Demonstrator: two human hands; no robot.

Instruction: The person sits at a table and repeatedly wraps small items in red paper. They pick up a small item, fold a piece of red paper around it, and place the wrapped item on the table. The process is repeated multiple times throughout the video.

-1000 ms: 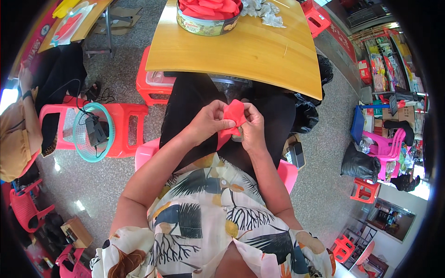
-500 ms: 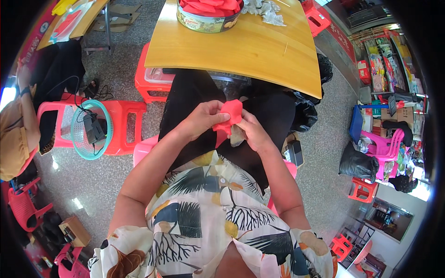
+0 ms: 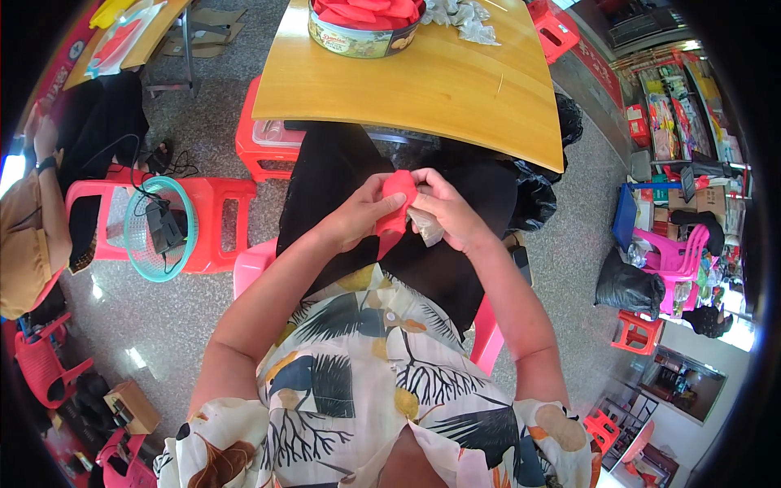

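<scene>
Off the near edge of the wooden table [image 3: 407, 93], by the left hand [image 3: 364, 207] and right hand [image 3: 451, 213] respectively, a red piece [image 3: 399, 184] and smaller pale packet [image 3: 427, 227] are gripped, stuffing seemingly being attempted, for which the piece's opening should be spread.

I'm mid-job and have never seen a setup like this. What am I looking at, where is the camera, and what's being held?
There is no machine here, just a person's bare hands. All the pictures come from one fisheye camera on the wearer's head, looking down, so straight edges bend near the rim.

Above the lap, the left hand pinches a soft red piece. The right hand meets it from the other side, with a small clear packet showing beneath its fingers.

On the wooden table stand a round printed tin heaped with red pieces and, beside it, some crinkled clear packets.
</scene>
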